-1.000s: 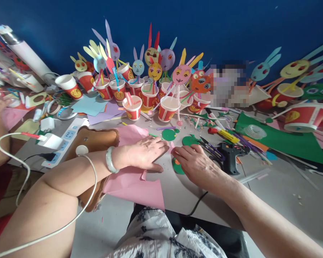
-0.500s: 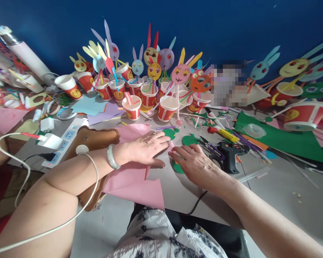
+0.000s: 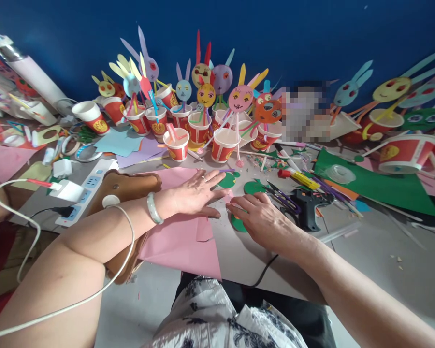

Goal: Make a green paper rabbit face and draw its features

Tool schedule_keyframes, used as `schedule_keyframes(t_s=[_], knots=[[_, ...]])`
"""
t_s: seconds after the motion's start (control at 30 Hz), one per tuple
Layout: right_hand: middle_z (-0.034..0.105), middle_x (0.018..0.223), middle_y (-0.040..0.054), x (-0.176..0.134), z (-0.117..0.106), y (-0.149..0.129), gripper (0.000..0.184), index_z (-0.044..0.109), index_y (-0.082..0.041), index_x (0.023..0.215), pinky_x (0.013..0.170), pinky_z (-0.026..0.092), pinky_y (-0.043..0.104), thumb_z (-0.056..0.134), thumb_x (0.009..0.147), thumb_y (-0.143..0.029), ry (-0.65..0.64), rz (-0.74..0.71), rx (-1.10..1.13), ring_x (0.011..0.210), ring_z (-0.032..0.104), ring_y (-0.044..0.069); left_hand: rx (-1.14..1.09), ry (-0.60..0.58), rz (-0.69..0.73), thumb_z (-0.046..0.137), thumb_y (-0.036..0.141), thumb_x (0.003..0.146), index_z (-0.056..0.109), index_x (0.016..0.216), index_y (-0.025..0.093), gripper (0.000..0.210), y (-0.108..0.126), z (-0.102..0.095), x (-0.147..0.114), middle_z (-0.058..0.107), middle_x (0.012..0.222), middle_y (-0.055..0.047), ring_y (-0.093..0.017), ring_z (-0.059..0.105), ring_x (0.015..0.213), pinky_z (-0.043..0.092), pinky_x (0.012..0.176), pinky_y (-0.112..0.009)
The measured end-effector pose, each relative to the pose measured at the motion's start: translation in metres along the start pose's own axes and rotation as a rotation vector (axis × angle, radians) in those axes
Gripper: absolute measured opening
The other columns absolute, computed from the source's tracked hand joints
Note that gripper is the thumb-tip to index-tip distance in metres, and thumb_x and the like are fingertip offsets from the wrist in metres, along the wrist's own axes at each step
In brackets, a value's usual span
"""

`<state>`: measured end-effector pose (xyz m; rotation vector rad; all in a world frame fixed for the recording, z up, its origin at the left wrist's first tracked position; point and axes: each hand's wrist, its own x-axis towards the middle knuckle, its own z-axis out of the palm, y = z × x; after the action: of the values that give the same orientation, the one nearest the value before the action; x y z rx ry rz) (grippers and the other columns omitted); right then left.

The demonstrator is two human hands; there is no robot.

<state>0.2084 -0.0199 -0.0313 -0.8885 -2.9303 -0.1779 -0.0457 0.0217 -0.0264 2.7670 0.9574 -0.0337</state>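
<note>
My left hand (image 3: 195, 194) is open above the sheet of pink paper (image 3: 181, 246), fingers spread and pointing right, a ring on one finger. My right hand (image 3: 263, 217) rests palm down on the table, its slightly bent fingertips over a green paper cutout (image 3: 237, 223) with a bit of orange on it. The fingers partly cover that cutout. A small pink paper piece (image 3: 227, 196) lies between the two hands. Just beyond them are another green cutout (image 3: 226, 181) and a rounded green cutout (image 3: 254, 187).
Right of my right hand lie scissors (image 3: 284, 198) and a black glue gun (image 3: 307, 210). Paper cups (image 3: 224, 145) with paper rabbit heads line the blue wall. A power strip (image 3: 89, 188), brown case (image 3: 105, 193) and white cable (image 3: 128, 241) are at left. Green paper (image 3: 384, 188) lies right.
My left hand has lifted slightly and its fingers have spread, drawing left from the green cutout. My right hand has hardly moved. The view has shifted a little.
</note>
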Motion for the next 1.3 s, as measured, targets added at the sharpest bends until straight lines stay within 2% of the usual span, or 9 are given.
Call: schedule_keyframes(t_s=[0.27,0.47,0.63,0.67,0.77,0.87,0.97,1.07,1.3], knots=[[0.072,0.117,0.0132,0.001,-0.003,0.000,0.033,0.070,-0.014,0.119,0.088,0.034,0.039,0.057,0.091,-0.005,-0.033,0.011,0.029,0.100,0.060,0.025,-0.028,-0.043,0.003,0.059,0.063,0.097,0.037,0.162,0.036,0.074,-0.006,0.004,-0.001,0.015,0.178,-0.013,-0.036,0.012,0.166,0.019,0.129,-0.066],[0.072,0.116,0.0132,0.002,-0.002,-0.002,0.034,0.070,-0.015,0.122,0.087,0.035,0.039,0.054,0.093,-0.006,-0.057,0.033,0.067,0.100,0.061,0.024,-0.075,-0.093,-0.041,0.060,0.076,0.089,0.029,0.165,0.039,0.090,-0.009,0.010,-0.002,0.011,0.178,-0.015,-0.037,0.006,0.166,0.013,0.129,-0.068],[0.074,0.120,0.0124,0.000,-0.019,0.012,0.037,0.069,-0.018,0.127,0.090,0.040,0.039,0.050,0.097,-0.009,-0.015,0.024,0.222,0.105,0.064,0.024,-0.073,-0.062,-0.027,0.063,0.079,0.085,0.032,0.164,0.040,0.093,-0.013,0.014,0.001,0.012,0.178,-0.016,-0.041,0.009,0.165,0.017,0.126,-0.071],[0.075,0.121,0.0115,-0.003,-0.026,0.018,0.038,0.069,-0.019,0.128,0.092,0.041,0.039,0.049,0.097,-0.009,0.046,0.056,0.245,0.107,0.065,0.023,-0.066,-0.067,-0.024,0.063,0.080,0.085,0.033,0.164,0.039,0.094,-0.013,0.014,0.001,0.011,0.177,-0.017,-0.042,0.009,0.165,0.016,0.126,-0.072],[0.077,0.117,0.0141,-0.016,-0.048,0.043,0.029,0.071,-0.018,0.120,0.095,0.041,0.044,0.052,0.098,-0.019,0.304,0.340,0.160,0.110,0.066,0.029,-0.061,-0.082,-0.022,0.060,0.082,0.085,0.034,0.164,0.034,0.097,-0.012,0.012,0.002,0.009,0.177,-0.019,-0.045,0.008,0.164,0.013,0.126,-0.073],[0.079,0.106,0.0148,-0.032,-0.064,0.072,0.024,0.073,-0.019,0.108,0.095,0.040,0.047,0.054,0.096,-0.028,0.359,0.647,0.056,0.101,0.067,0.031,-0.077,-0.078,-0.019,0.058,0.083,0.085,0.033,0.164,0.034,0.097,-0.011,0.011,0.002,0.008,0.177,-0.018,-0.044,0.005,0.165,0.010,0.127,-0.072],[0.077,0.089,0.0147,-0.042,-0.064,0.099,0.024,0.076,-0.018,0.101,0.089,0.036,0.047,0.060,0.090,-0.032,0.135,0.843,-0.031,0.091,0.063,0.031,-0.080,-0.092,-0.021,0.059,0.082,0.085,0.033,0.165,0.032,0.097,-0.012,0.011,0.002,0.007,0.177,-0.019,-0.044,0.003,0.165,0.009,0.127,-0.072],[0.076,0.094,0.0191,-0.042,-0.053,0.118,0.029,0.078,-0.014,0.103,0.084,0.032,0.046,0.063,0.090,-0.035,-0.138,0.992,-0.103,0.089,0.060,0.029,-0.071,-0.093,-0.004,0.061,0.079,0.088,0.034,0.164,0.033,0.093,-0.013,0.010,0.003,0.008,0.177,-0.020,-0.043,0.004,0.165,0.009,0.126,-0.072],[0.073,0.078,0.0191,-0.027,-0.027,0.135,0.030,0.079,-0.014,0.078,0.076,0.029,0.044,0.073,0.085,-0.043,-0.299,1.035,-0.058,0.077,0.056,0.025,-0.089,-0.139,-0.042,0.065,0.075,0.087,0.031,0.165,0.035,0.094,-0.009,0.004,0.003,0.002,0.178,-0.018,-0.042,0.000,0.165,0.009,0.127,-0.071]])
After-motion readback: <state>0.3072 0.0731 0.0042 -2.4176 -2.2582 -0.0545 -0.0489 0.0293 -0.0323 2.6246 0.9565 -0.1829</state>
